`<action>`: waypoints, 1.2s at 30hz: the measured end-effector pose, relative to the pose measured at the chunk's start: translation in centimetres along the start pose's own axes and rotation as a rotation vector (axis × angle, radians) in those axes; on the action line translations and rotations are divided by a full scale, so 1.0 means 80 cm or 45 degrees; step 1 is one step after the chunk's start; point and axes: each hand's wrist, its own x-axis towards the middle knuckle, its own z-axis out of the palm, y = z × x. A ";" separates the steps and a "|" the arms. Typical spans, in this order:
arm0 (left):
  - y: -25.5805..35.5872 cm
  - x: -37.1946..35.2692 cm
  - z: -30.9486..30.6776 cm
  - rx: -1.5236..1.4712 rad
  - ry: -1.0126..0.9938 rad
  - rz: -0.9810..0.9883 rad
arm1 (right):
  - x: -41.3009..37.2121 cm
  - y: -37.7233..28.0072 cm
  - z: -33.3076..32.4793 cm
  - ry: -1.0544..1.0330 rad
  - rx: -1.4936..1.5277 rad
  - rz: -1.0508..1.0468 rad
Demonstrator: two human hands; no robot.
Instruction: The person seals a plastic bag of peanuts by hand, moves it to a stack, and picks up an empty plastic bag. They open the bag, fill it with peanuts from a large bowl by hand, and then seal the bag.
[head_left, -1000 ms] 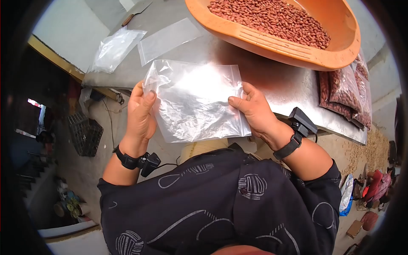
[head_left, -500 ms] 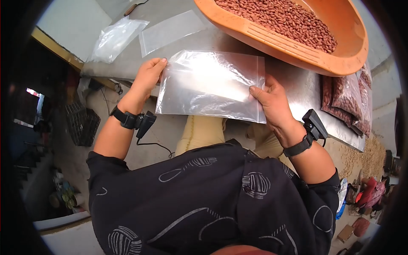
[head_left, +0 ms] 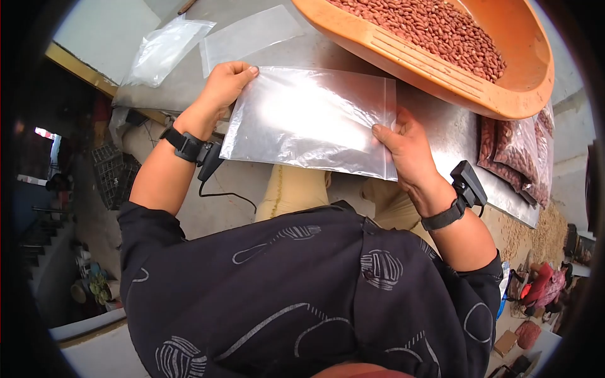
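A clear plastic bag (head_left: 302, 126) is stretched flat between my two hands, above the near edge of the metal table. My left hand (head_left: 228, 85) pinches its upper left corner between thumb and fingers. My right hand (head_left: 403, 145) grips the right side, thumb on top and fingers behind the plastic. The bag holds nothing that I can see, and glare whitens its middle. Beyond it to the right stands an orange scoop-shaped basin (head_left: 416, 72) with reddish-brown peanuts (head_left: 435, 38) inside.
Several filled bags of peanuts (head_left: 517, 148) are stacked at the table's right end. A flat clear bag (head_left: 252, 38) and a crumpled bundle of bags (head_left: 167, 50) lie at the back left. A black crate (head_left: 115, 173) stands on the floor at left.
My left hand has moved up and slightly left, drawing the bag's left side with it. The right hand keeps its grip almost in place.
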 end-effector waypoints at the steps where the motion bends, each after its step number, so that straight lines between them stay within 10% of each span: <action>1: 0.002 0.002 0.001 0.029 0.013 0.008 | 0.001 -0.001 -0.001 0.008 -0.013 0.005; 8: 0.011 0.021 -0.022 0.632 0.190 0.345 | 0.006 0.004 -0.002 0.070 0.074 -0.058; 17: 0.070 -0.079 0.111 -0.281 -0.820 0.038 | 0.004 -0.004 0.014 0.058 -0.016 -0.109; 36: 0.042 -0.039 0.155 -0.764 -0.735 -0.262 | 0.008 -0.008 0.018 -0.183 -0.203 -0.054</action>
